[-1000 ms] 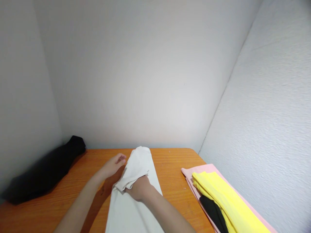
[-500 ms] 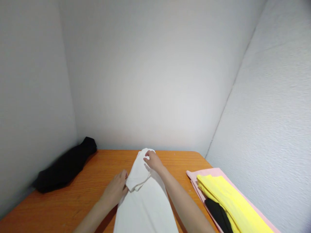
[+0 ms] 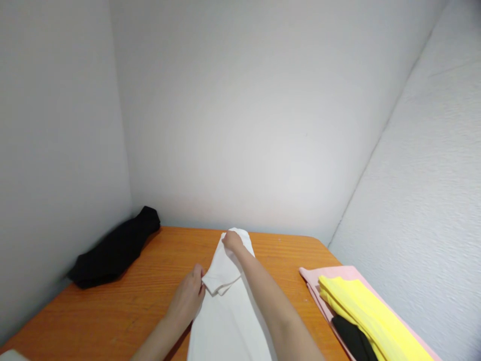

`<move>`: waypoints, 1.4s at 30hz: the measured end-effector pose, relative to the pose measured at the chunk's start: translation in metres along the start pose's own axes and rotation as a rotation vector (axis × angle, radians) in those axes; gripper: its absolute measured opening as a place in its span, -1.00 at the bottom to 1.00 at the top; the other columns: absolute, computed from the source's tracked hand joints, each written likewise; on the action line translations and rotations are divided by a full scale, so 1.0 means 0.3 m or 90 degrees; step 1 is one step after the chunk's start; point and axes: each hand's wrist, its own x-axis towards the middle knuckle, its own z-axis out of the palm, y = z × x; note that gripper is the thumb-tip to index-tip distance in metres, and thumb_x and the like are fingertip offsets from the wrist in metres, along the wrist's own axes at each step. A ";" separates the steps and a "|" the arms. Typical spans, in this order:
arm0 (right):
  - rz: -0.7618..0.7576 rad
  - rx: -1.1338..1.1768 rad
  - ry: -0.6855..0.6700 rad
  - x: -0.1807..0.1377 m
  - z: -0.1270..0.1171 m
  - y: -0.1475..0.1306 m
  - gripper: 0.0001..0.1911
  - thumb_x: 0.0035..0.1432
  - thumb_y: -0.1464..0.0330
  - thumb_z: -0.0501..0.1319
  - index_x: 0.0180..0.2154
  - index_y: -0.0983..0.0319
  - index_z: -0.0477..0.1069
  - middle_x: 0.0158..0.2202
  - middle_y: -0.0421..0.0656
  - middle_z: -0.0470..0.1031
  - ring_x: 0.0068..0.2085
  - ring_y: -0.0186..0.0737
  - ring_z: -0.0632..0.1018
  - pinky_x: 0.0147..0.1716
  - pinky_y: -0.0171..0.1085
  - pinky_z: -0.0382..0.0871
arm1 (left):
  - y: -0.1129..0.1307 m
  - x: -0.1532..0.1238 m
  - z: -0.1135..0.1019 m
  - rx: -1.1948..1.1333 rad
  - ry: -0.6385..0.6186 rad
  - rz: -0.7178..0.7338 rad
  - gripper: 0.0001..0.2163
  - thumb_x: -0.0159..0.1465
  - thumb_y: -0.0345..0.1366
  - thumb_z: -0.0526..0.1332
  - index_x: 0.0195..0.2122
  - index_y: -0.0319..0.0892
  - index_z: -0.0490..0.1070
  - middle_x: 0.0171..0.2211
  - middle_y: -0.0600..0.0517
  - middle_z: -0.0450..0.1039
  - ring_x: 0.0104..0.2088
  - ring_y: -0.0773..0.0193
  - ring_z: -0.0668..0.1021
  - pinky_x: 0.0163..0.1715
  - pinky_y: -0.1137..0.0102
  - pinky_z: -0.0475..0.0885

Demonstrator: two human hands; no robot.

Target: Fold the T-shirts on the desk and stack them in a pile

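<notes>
Your left hand point(image 3: 190, 296) pinches the white cloth point(image 3: 229, 323), right hand point(image 3: 233, 240) grips farther up; uneven tugging could skew it.

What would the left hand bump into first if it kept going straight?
The white cloth: the left hand points at it and seems to be pinching its folded corner.

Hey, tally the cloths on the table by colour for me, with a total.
White cloth: 1
Black: 2, left cloth and right cloth
Pink cloth: 1
Yellow cloth: 1
Total: 5, excluding a pale thing at bottom left, too cut off to identify.
</notes>
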 end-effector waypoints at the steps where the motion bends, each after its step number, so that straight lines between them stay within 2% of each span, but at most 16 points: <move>1: -0.004 -0.001 -0.004 0.008 0.002 0.006 -0.69 0.30 0.21 0.17 -0.05 0.28 0.40 -0.05 -0.07 0.46 -0.07 -0.16 0.51 -0.06 -0.06 0.43 | -0.005 0.000 0.006 -0.002 0.004 -0.002 -0.83 0.20 -0.49 -0.01 -0.29 -0.06 0.06 -0.32 -0.05 0.41 -0.24 0.13 0.53 -0.26 0.34 0.30; 8: -0.052 -0.006 -0.032 0.043 0.019 0.029 -0.68 0.25 0.19 0.22 -0.07 0.28 0.42 -0.03 -0.07 0.46 -0.04 -0.14 0.50 -0.03 -0.05 0.42 | -0.014 0.000 0.014 0.020 0.035 -0.027 -0.86 0.21 -0.46 0.02 -0.32 -0.07 0.06 -0.34 -0.02 0.38 -0.25 0.15 0.51 -0.28 0.36 0.29; 16: -0.028 0.034 0.015 0.061 0.058 0.039 -0.70 0.29 0.21 0.17 -0.05 0.27 0.40 -0.05 -0.07 0.47 -0.05 -0.15 0.51 -0.03 -0.06 0.39 | -0.002 -0.015 0.003 0.026 0.024 -0.061 -0.77 0.16 -0.60 0.00 -0.33 -0.09 0.05 -0.33 -0.01 0.37 -0.27 0.22 0.49 -0.26 0.40 0.29; 19: -0.027 0.057 0.032 0.053 0.064 0.037 -0.70 0.28 0.21 0.17 -0.09 0.29 0.43 -0.09 -0.05 0.51 -0.08 -0.17 0.52 -0.07 -0.16 0.36 | -0.010 -0.014 0.006 0.042 0.026 -0.053 -0.75 0.12 -0.62 -0.01 -0.33 -0.09 0.07 -0.32 -0.02 0.37 -0.27 0.22 0.48 -0.25 0.40 0.29; 22: -0.032 0.084 0.045 0.044 0.039 0.055 -0.66 0.26 0.13 0.16 -0.18 0.26 0.48 -0.17 -0.05 0.55 -0.15 -0.21 0.54 -0.21 -0.32 0.31 | -0.016 -0.011 0.010 0.052 0.041 -0.043 -0.80 0.16 -0.57 0.00 -0.34 -0.10 0.08 -0.33 -0.01 0.37 -0.28 0.22 0.47 -0.27 0.39 0.28; 26: -0.010 0.088 0.094 -0.014 -0.015 0.138 -0.64 0.25 0.11 0.13 -0.22 0.27 0.50 -0.18 -0.02 0.55 -0.16 -0.18 0.51 -0.27 -0.33 0.24 | -0.017 -0.011 0.007 0.060 0.058 -0.047 -0.88 0.22 -0.48 0.01 -0.36 -0.10 0.11 -0.37 0.01 0.36 -0.32 0.22 0.47 -0.30 0.38 0.27; 30: -0.016 0.082 0.083 -0.143 -0.009 0.223 -0.66 0.09 0.10 0.28 -0.49 0.25 0.48 -0.42 -0.08 0.53 -0.28 -0.16 0.49 -0.35 -0.30 0.19 | -0.005 -0.013 -0.005 0.069 0.049 -0.047 -0.90 0.24 -0.44 0.04 -0.39 -0.12 0.18 -0.35 -0.01 0.39 -0.30 0.22 0.47 -0.28 0.39 0.27; 32: -0.028 0.090 0.069 -0.197 0.009 0.240 -0.70 0.02 0.16 0.34 -0.54 0.24 0.45 -0.48 -0.13 0.50 -0.34 -0.21 0.46 -0.39 -0.32 0.16 | -0.001 -0.013 -0.010 0.063 0.044 -0.052 -0.91 0.26 -0.43 0.05 -0.39 -0.13 0.21 -0.34 -0.02 0.41 -0.29 0.22 0.48 -0.28 0.40 0.27; 36: -0.038 0.118 0.068 -0.216 0.010 0.236 -0.81 0.10 0.30 0.28 -0.50 0.25 0.44 -0.47 -0.21 0.48 -0.41 -0.34 0.42 -0.44 -0.37 0.13 | -0.003 -0.013 -0.014 0.060 0.042 -0.050 -0.90 0.28 -0.40 0.06 -0.39 -0.15 0.26 -0.32 -0.03 0.43 -0.28 0.22 0.49 -0.25 0.40 0.27; 42: -0.011 0.118 0.096 -0.181 -0.029 0.242 -0.81 0.22 0.30 0.18 -0.40 0.26 0.42 -0.40 -0.17 0.49 -0.38 -0.33 0.41 -0.43 -0.37 0.10 | -0.001 -0.018 -0.025 0.076 0.036 -0.023 -0.87 0.28 -0.44 0.02 -0.40 -0.16 0.28 -0.30 -0.06 0.43 -0.25 0.20 0.47 -0.21 0.37 0.27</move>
